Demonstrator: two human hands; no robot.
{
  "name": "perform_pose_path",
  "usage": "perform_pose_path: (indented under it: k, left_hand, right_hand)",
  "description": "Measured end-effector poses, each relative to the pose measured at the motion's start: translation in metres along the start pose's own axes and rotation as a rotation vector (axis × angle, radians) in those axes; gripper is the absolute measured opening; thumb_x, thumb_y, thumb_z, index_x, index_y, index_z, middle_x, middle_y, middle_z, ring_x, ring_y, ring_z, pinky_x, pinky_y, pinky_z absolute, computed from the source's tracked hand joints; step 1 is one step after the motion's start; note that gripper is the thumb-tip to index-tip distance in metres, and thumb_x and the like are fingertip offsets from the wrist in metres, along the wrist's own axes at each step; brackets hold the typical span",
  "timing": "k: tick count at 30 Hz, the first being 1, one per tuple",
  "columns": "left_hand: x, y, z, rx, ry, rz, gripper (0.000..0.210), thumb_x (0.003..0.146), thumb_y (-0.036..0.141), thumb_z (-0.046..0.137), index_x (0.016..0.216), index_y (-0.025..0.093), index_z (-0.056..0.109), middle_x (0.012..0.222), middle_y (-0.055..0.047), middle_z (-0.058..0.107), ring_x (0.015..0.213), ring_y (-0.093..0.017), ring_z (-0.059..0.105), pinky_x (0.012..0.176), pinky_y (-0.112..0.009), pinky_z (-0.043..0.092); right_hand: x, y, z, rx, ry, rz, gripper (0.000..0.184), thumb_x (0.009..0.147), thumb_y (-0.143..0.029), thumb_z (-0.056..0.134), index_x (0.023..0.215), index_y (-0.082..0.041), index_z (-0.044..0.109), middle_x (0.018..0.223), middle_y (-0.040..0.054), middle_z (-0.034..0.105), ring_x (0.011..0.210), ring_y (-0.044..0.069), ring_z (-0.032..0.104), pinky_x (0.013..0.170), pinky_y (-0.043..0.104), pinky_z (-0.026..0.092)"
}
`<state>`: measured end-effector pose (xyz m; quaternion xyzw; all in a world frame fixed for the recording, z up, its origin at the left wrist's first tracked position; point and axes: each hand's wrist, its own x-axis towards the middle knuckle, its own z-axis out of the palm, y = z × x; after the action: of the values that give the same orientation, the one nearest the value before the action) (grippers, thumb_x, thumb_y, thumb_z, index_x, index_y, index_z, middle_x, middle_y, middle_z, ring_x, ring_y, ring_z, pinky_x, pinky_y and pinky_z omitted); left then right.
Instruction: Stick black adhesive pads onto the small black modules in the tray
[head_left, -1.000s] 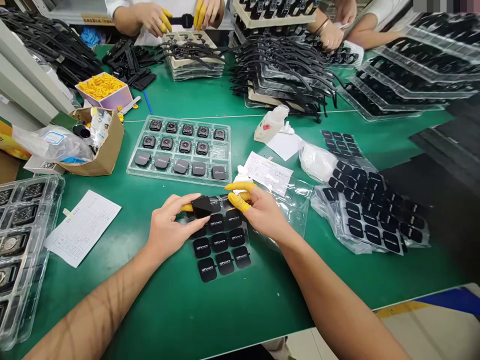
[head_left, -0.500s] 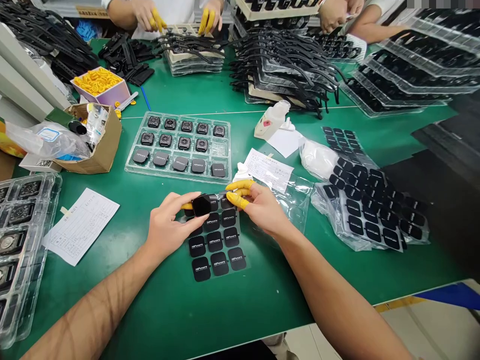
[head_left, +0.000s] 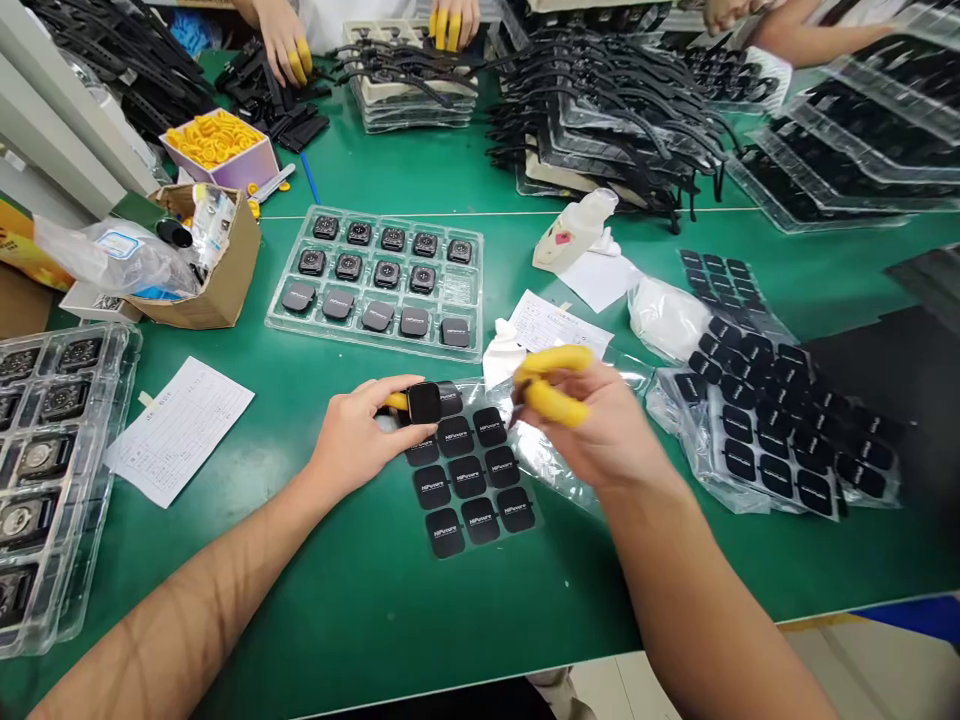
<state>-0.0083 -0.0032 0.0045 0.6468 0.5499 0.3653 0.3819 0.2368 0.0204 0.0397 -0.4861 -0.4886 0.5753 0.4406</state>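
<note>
My left hand point(head_left: 364, 430) grips a small smartwatch body point(head_left: 424, 403) with its dark, glossy screen facing up. Under and beside it lies a clear sheet of black HiFuture stickers point(head_left: 469, 478), and the spot at its top right corner is bare. My right hand point(head_left: 592, 410), with yellow finger cots, is raised to the right of the sheet and smeared by motion. Its fingers pinch a dark piece, apparently a black sticker, mostly hidden by them. Beyond my hands, a clear tray point(head_left: 375, 335) holds several watch bodies, the front row bearing HiFuture stickers on top.
More sticker sheets point(head_left: 772, 420) lie on plastic bags at right. Paper slips point(head_left: 180, 430), a white bottle point(head_left: 577, 230), a cardboard box point(head_left: 225, 270) and a box of yellow finger cots point(head_left: 217, 140) stand around. Stacked trays with straps point(head_left: 600, 110) and co-workers' hands point(head_left: 281, 40) are at the back.
My right hand has pulled away from the sheet's top right corner, moving right, and the sticker there is gone. My left hand keeps the watch body. A co-worker's hand has shifted toward the loose straps.
</note>
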Motion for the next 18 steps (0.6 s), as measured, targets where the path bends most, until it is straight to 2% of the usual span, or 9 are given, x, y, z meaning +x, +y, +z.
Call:
perform_pose_path:
  k: [3,6,11,18]
  left_hand:
    - [0.000,0.001,0.000,0.048,-0.008,0.026,0.049,0.073,0.029,0.088,0.121,0.028,0.076,0.105,-0.002,0.081,0.090,-0.021,0.076,0.085,-0.032,0.060]
    - [0.000,0.000,0.001,0.094,-0.026,0.063,0.048,0.073,0.027,0.086,0.120,0.028,0.077,0.100,-0.001,0.080,0.084,-0.019,0.074,0.079,-0.030,0.059]
    - [0.000,-0.002,0.003,0.095,-0.038,0.125,0.046,0.072,0.028,0.087,0.117,0.028,0.078,0.095,0.000,0.080,0.082,-0.017,0.073,0.080,-0.028,0.058]
    - [0.000,-0.004,0.003,0.126,-0.025,0.131,0.048,0.069,0.031,0.091,0.115,0.027,0.078,0.091,0.001,0.079,0.080,-0.017,0.072,0.076,-0.027,0.056]
  right_hand:
    - [-0.004,0.010,0.033,-0.018,0.042,0.140,0.039,0.061,-0.051,0.094,0.084,-0.026,0.075,0.084,0.0019,0.073,0.075,0.018,0.064,0.070,0.036,0.055]
    - [-0.004,0.021,0.050,0.018,0.031,0.229,0.043,0.055,-0.051,0.097,0.080,-0.023,0.076,0.085,0.0032,0.075,0.081,0.019,0.067,0.077,0.036,0.057]
    - [-0.002,0.026,0.050,0.034,0.066,0.262,0.043,0.055,-0.051,0.097,0.079,-0.023,0.075,0.083,0.0015,0.073,0.074,0.015,0.065,0.072,0.033,0.056]
    - [-0.003,0.028,0.055,0.047,0.096,0.261,0.045,0.055,-0.051,0.097,0.080,-0.023,0.074,0.085,0.0018,0.074,0.077,0.017,0.068,0.076,0.035,0.059]
